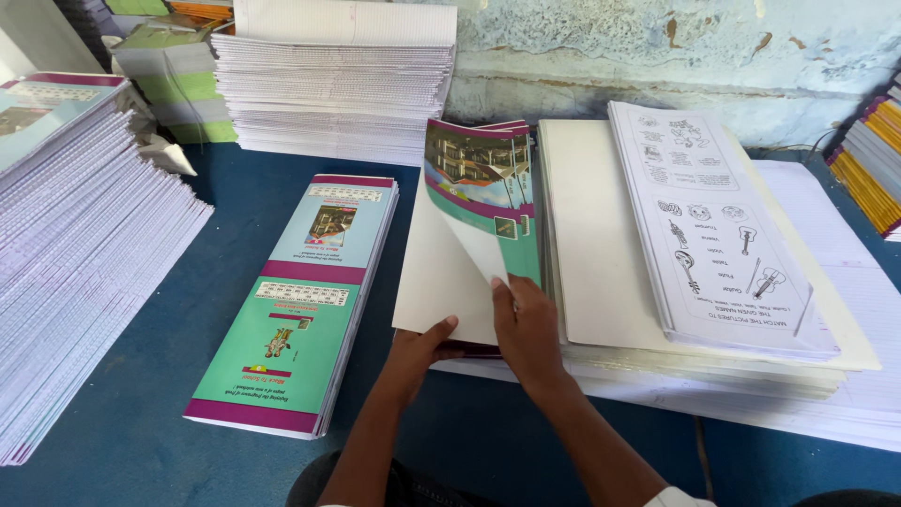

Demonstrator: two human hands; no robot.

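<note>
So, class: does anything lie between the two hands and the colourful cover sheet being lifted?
No. The right hand pinches the cover sheet directly, and the left hand touches the stack's edge beneath; nothing intervenes.

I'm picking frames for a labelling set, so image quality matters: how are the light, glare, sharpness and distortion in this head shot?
Head view: soft, even daylight with faint shadows; the right hand and the lifted cover sheet are reasonably sharp; a mild sheen on the cover stack, no blown glare; wide-lens stretch bends the paper stack at the left edge; the small print on the worksheets is soft.
</note>
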